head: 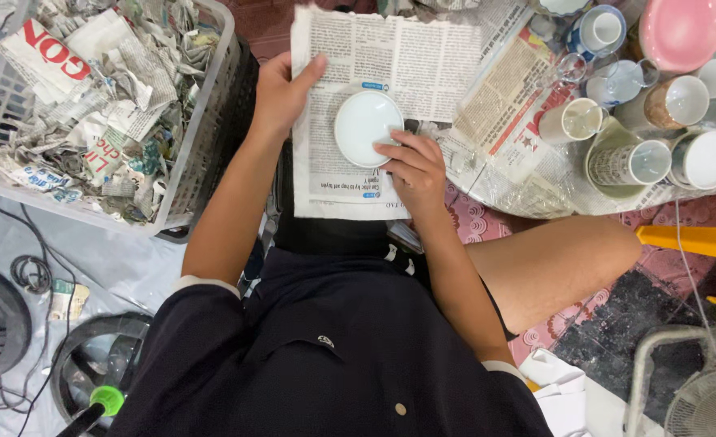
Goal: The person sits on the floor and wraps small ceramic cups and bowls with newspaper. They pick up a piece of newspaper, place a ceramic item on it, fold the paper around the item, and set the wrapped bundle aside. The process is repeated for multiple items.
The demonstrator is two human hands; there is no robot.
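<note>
Small white saucer (365, 127) sitting mid-sheet on a torn newspaper page (382, 73), right hand (414, 171) curled over its near edge, fingertips pinning it. Left hand (281, 95) loosely closed on the page's left edge, thumb on top. Basket of crumpled newspaper (99, 97) off left, cluster of mugs (641, 121) far right.

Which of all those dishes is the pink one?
The big round pink bowl at the top right corner, lying behind the white ceramic cups. It alone is pink; the others are white or patterned.
</note>
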